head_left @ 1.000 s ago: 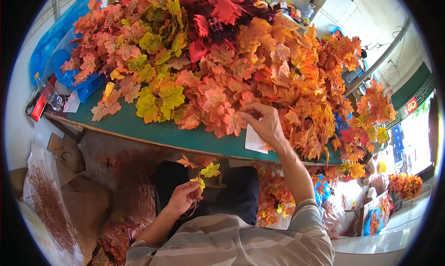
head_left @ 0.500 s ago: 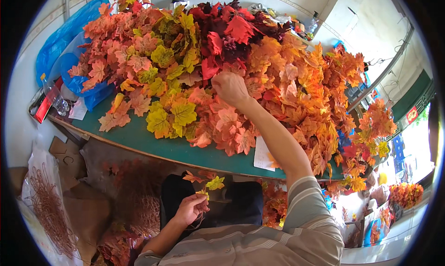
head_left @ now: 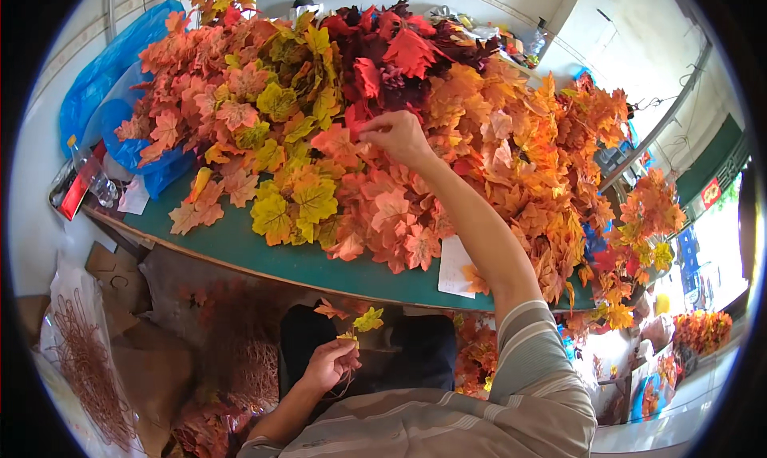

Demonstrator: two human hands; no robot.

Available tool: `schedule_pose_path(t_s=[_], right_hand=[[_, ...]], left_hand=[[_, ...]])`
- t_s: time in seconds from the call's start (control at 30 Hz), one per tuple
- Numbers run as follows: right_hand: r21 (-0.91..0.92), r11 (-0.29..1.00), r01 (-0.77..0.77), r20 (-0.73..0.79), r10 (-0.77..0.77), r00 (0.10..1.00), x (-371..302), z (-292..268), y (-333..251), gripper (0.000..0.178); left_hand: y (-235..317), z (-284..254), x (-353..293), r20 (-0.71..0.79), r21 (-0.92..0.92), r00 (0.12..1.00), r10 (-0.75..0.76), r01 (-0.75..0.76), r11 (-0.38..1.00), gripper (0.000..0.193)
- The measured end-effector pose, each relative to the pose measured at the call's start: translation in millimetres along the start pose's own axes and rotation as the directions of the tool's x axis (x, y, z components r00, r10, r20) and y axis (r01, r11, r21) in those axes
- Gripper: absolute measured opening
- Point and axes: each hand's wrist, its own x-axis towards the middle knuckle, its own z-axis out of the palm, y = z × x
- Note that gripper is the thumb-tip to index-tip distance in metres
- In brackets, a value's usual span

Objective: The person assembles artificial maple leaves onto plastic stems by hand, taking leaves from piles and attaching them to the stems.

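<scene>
Nearest to me is my striped shirt, and beyond it my dark trousers. Over my lap, my left hand pinches a leaf sprig between thumb and fingers; its small yellow and orange leaves stand out past my fingertips, and thin stems trail below my palm. Down to my left, a tangle of brown wiry stems lies on pale plastic, with cardboard beside it.

Ahead of me runs the green tabletop, a white paper slip lying near its front edge, partly under my right forearm. Salmon leaves heap up next, with yellow-green leaves to their left and orange leaves to their right. My right hand is over the middle of the heap, thumb and fingers drawn together at a salmon leaf; I cannot tell whether they grip it.

Farther back are deep red leaves, and at the far left a blue plastic bag bulges beside the heap.
</scene>
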Motion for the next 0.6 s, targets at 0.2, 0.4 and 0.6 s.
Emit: schedule_pose_path(t_s=[0.2,0.4,0.6], right_hand=[[0.461,0.885,-0.067,-0.094,0.124,0.988,-13,-24,-16,0.017],[0.486,0.874,0.011,-0.171,0.082,0.982,-53,-76,-62,0.018],[0.241,0.963,-0.12,0.088,0.101,0.991,-184,-108,-77,0.014]], left_hand=[[-1,16,-5,0.023,0.016,0.999,0.035,-0.035,0.999,0.014],[-2,24,-9,0.022,0.026,0.998,0.052,-0.053,0.998,0.013],[4,31,-15,0.002,0.067,0.995,0.1,-0.1,0.993,0.011]])
